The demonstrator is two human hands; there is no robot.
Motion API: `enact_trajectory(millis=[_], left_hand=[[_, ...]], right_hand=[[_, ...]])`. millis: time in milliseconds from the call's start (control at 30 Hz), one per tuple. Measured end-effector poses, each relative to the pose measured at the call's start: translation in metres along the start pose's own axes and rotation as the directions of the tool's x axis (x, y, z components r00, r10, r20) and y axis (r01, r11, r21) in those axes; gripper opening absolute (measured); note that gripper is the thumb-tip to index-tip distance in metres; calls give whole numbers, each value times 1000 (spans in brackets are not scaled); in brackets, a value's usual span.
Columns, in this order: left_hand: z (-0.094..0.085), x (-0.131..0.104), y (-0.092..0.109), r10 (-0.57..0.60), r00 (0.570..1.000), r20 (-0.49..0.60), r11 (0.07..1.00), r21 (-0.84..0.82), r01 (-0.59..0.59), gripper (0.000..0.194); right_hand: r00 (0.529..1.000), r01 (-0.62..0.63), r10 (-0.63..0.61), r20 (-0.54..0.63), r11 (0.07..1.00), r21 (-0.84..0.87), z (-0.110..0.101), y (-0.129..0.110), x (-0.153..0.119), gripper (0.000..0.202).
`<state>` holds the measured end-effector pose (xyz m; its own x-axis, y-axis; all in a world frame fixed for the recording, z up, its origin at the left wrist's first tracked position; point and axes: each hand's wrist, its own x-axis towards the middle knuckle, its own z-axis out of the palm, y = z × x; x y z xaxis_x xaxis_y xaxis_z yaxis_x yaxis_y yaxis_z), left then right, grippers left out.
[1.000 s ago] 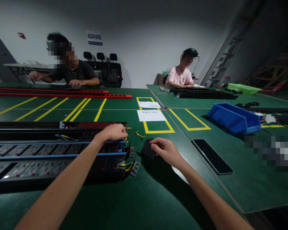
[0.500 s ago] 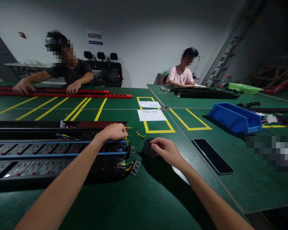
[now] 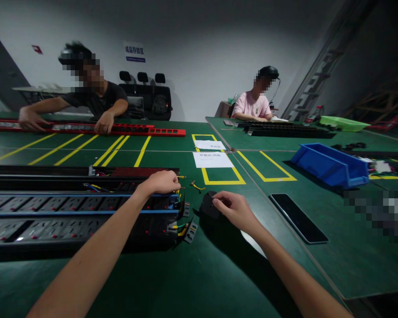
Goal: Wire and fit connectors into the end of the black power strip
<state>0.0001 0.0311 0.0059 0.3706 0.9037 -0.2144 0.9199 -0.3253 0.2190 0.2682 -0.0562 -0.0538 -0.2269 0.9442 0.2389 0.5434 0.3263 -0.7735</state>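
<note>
Long black socket strips (image 3: 69, 227), some with blue edges, lie side by side on the green table at the left. Over their right end is my left hand (image 3: 162, 182), its fingers closed on something I cannot make out, near thin wires. My right hand (image 3: 230, 206) grips a small black block (image 3: 209, 206) between thumb and fingers, just right of the strips. Grey metal brackets (image 3: 191, 231) and green and yellow wires stick out of the strip ends. A short yellow wire piece (image 3: 197, 185) lies beyond the black block.
A phone (image 3: 298, 218) and a blue bin (image 3: 331, 164) are at the right. Paper labels (image 3: 212, 160) lie within yellow tape. Across the table, one person handles red rails (image 3: 167, 132); another sits behind black strips (image 3: 288, 130) near a green tray (image 3: 344, 123).
The whole view has shifted slightly, so things appear a little farther right. Both my hands keep nearly the same pose beside the strips and on the block.
</note>
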Motion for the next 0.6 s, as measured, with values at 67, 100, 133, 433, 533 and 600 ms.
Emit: enact_trajectory(millis=[67,100,133,433,533,600], left_hand=[[0,-1,0,7,1000,-8,1000,-6,-8,26],[1,-2,1,5,1000,-16,1000,-6,-5,27],[1,-2,1,-1,1000,-24,1000,-4,1,27],[1,-2,0,14,999,-29,1000,20,-13,27],[0,-4,1,-1,1000,-25,1000,15,1,27],[0,-5,2,-11,1000,-23,1000,15,12,27]], right_hand=[[1000,-4,4,1,1000,-9,1,-2,1,21],[1000,-1,2,5,1000,-21,1,-3,2,21],[1000,5,-5,12,999,-39,1,-6,4,21],[996,-31,36,75,997,-75,25,-27,58,18],[993,-53,56,101,998,-31,40,-30,75,18],[993,-49,52,103,998,-31,48,-31,82,17]])
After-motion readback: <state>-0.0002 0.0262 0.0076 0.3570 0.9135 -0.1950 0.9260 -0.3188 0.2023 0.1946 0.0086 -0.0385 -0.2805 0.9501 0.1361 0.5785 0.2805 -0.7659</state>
